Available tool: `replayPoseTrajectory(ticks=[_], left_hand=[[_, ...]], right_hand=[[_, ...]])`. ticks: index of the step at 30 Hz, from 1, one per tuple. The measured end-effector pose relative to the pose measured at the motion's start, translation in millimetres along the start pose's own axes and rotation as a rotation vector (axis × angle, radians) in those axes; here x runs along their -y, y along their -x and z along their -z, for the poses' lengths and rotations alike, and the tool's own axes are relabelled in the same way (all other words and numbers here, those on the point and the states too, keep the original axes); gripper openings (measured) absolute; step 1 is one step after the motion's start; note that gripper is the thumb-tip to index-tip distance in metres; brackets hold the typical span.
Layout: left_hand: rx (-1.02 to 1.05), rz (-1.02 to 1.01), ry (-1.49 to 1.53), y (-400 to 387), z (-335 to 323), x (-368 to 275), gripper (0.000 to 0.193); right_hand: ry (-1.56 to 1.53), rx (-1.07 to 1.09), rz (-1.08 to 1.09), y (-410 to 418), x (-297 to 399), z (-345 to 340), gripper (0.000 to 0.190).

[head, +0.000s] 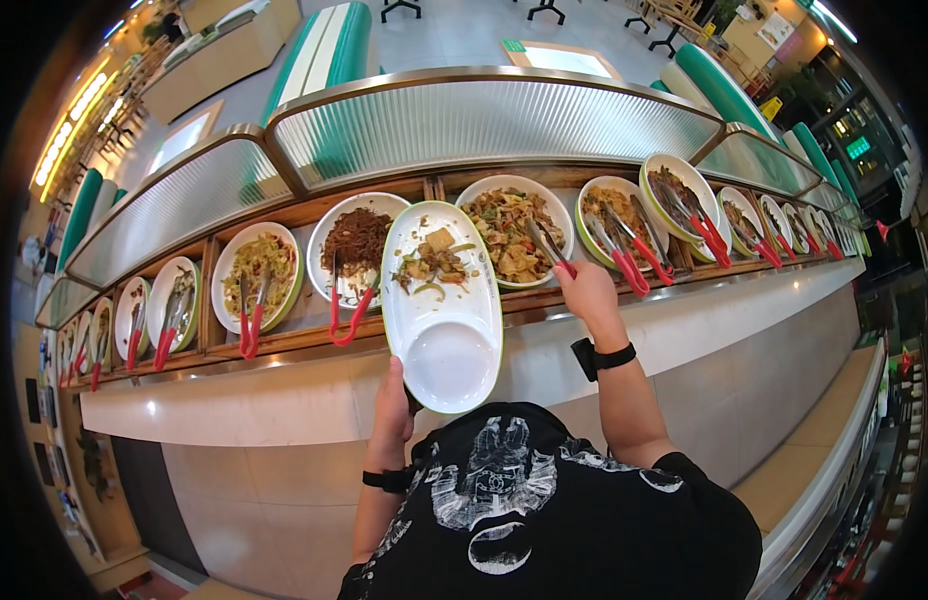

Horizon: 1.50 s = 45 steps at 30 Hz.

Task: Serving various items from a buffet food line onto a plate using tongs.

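My left hand (392, 409) grips the near left edge of a white oval plate (464, 307) with a green outer side. A small heap of cooked food (434, 262) lies on the plate's far half, and the round well (450, 364) at its near end has no food in it. My right hand (590, 292) holds a pair of red-handled metal tongs (546, 244). The tips of those tongs reach into a round bowl of stir-fried vegetables and fried pieces (509, 225). Part of this bowl's left side is hidden behind the plate.
Left of the plate stand a bowl of brown noodles (359, 238) and a bowl of shredded cabbage (257, 274). More bowls with red-handled tongs (625, 251) line the wooden counter tray (531, 298). Behind them rises a ribbed glass screen (494, 124) with a metal rail.
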<state>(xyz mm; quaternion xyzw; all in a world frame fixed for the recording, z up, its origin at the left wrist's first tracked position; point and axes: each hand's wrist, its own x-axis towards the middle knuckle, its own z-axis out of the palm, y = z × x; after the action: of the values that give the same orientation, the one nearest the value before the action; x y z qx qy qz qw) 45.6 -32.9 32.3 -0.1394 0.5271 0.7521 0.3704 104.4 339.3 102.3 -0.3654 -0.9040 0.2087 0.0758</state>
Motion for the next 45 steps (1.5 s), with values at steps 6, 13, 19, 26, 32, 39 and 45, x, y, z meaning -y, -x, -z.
replayPoseTrajectory(ticks=[6,13,19,26,32,39,45], left_hand=[[0.045,0.019,-0.034,-4.3,8.1,3.8,0.066],[0.052,0.025,-0.043,-0.4,4.4,-1.7,0.066],[0.023,0.015,-0.029,-3.9,6.2,2.4,0.065],[0.015,0.013,-0.028,-6.5,9.6,5.1,0.063],[0.018,0.0,-0.018,-2.0,2.4,0.0,0.063],[0.022,0.004,-0.009,-1.9,3.4,1.8,0.062],[0.017,-0.003,-0.001,0.2,-0.1,0.2,0.062]], right_hand=[[-0.072,-0.011,0.011,4.3,0.2,-3.2,0.044],[-0.362,0.082,-0.119,13.3,-25.5,-3.7,0.047],[-0.515,0.183,-0.205,23.4,-26.2,3.6,0.046],[-0.179,0.092,-0.047,27.3,-24.6,-3.0,0.046],[-0.041,-0.011,0.032,28.3,-12.3,1.8,0.044],[-0.117,-0.022,0.069,30.3,-16.5,0.2,0.042],[-0.367,0.084,-0.054,30.1,-20.1,9.2,0.043]])
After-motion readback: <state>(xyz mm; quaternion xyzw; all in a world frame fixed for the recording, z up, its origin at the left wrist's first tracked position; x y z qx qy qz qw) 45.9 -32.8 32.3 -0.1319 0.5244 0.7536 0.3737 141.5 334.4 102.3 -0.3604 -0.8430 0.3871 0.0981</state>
